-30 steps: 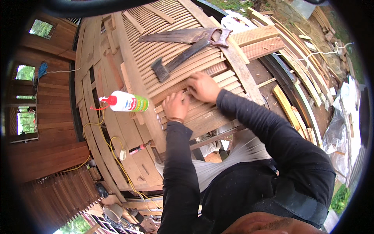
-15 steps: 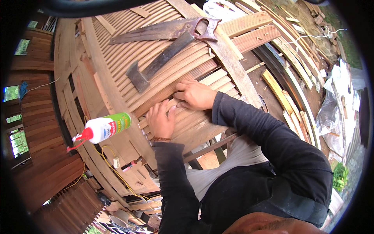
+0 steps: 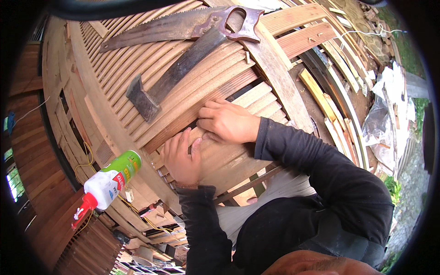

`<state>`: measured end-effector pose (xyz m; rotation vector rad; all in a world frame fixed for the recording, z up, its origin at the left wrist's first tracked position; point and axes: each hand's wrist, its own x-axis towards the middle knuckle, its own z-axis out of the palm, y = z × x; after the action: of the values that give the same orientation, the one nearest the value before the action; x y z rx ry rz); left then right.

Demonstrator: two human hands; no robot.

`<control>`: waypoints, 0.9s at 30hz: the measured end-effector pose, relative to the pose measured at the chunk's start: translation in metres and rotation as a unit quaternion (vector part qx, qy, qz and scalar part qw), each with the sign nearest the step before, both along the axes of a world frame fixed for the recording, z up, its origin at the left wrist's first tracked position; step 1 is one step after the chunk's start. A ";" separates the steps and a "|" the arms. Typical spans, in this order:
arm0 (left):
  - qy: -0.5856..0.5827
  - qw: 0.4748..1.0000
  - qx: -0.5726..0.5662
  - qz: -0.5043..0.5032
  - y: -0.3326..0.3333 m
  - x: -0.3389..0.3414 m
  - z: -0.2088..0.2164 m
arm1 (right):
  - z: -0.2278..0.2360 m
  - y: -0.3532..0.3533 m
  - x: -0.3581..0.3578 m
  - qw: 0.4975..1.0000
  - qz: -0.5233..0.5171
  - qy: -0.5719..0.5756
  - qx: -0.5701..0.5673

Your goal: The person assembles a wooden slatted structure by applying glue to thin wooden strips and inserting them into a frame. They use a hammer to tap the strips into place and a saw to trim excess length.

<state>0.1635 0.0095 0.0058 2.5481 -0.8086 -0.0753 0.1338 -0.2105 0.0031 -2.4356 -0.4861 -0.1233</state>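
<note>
A louvred wooden panel with rows of slats lies in front of me. Beside a dark gap in its rows, my left hand curls its fingers over a light wooden slat, thumb apart. My right hand is closed on the same slat farther right, its fingertips bent down and partly hidden. Beyond the hands, an axe-like hammer with a dark handle rests on the slats. Its handle end meets a rusty handsaw. A white and green glue bottle with a red cap is left of my left hand.
Reddish boards lie across the far right corner, with more loose lumber beyond the panel. Clear plastic sheeting is at the right. A yellow cord runs along the left, over dark wooden planks.
My view has shifted and come closer, so the saw, hammer and bottle look larger and farther left. Both hands stay at the slat, with only slight finger movement.
</note>
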 end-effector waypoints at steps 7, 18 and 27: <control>-0.004 1.000 -0.011 -0.015 0.004 0.000 -0.006 | 0.002 -0.001 0.004 1.000 0.005 0.016 0.007; -0.020 1.000 -0.018 -0.012 0.005 -0.002 -0.005 | 0.006 -0.001 0.004 1.000 0.004 0.006 -0.001; -0.012 1.000 -0.021 -0.006 0.001 -0.003 -0.003 | 0.005 0.000 0.004 1.000 -0.012 0.027 0.009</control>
<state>0.1607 0.0108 0.0028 2.5083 -0.8265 -0.0322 0.1379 -0.2107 0.0086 -2.4202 -0.4291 -0.0715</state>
